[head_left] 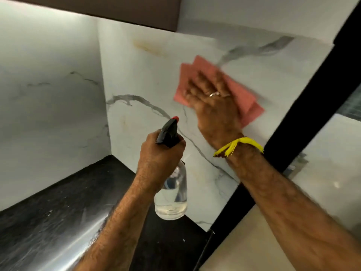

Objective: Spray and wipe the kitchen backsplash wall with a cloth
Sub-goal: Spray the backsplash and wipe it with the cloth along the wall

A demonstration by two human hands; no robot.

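The white marble backsplash wall (156, 79) with grey veins fills the middle of the head view. My right hand (213, 102) presses a folded pink cloth (244, 94) flat against it, fingers straight and spread; the cloth and hand are blurred. Lower and to the left, my left hand (158, 159) grips the neck of a clear spray bottle (172, 198) with a black trigger head and red nozzle (175, 118) pointing at the wall. The bottle holds some clear liquid. A faint yellowish stain (148, 46) shows on the wall above left of the cloth.
A black stone counter (58, 212) runs below the wall into the corner at left. A dark upper cabinet (117, 10) hangs overhead. A black vertical frame (304, 124) bounds the wall at right, with a beige surface (244, 241) below it.
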